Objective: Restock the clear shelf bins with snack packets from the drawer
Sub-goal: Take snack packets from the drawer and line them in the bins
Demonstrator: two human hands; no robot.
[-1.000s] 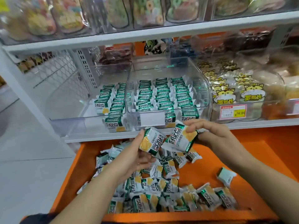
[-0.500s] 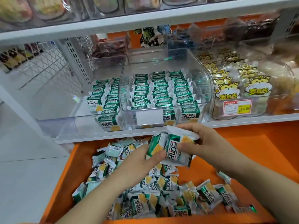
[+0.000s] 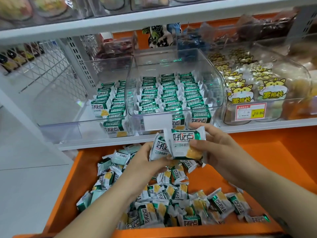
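Nearest the camera, the orange drawer (image 3: pixel 257 169) stands pulled out beneath the shelf, and a loose heap of green-and-white snack packets (image 3: pixel 171 208) fills its front and left side, reaching up to the front rim; the right rear part of the drawer floor is bare orange. Both forearms reach in over that heap. Above the middle of the drawer, the left hand (image 3: pixel 145 162) grips a packet (image 3: pixel 158 148) from below and from its left edge, fingers curled closed around it. The right hand (image 3: pixel 216 148) pinches a second packet (image 3: pixel 184 145) face-up, thumb on its front and fingers behind its right end. The two packets overlap, the right-hand one lying over the other's right portion, and both are held just under the front edge of the white shelf (image 3: pixel 257 125).

On that shelf stand clear bins. The middle bin (image 3: pixel 217 86) holds three tidy rows of the same packets standing on edge, running from its front wall to about halfway back, with a blank white label holder (image 3: pixel 157 122) on the front. The left bin (image 3: pixel 60 124) has two rows along its right wall only; the rest of it is vacant. To the right, another bin (image 3: pixel 305 76) carries clear bags with a yellow cartoon hamster (image 3: pixel 240 90), and a red-and-yellow price tag (image 3: pixel 251 111) is fixed to its front. Beyond, an upper shelf (image 3: pixel 154 19) carries more clear containers, blurred
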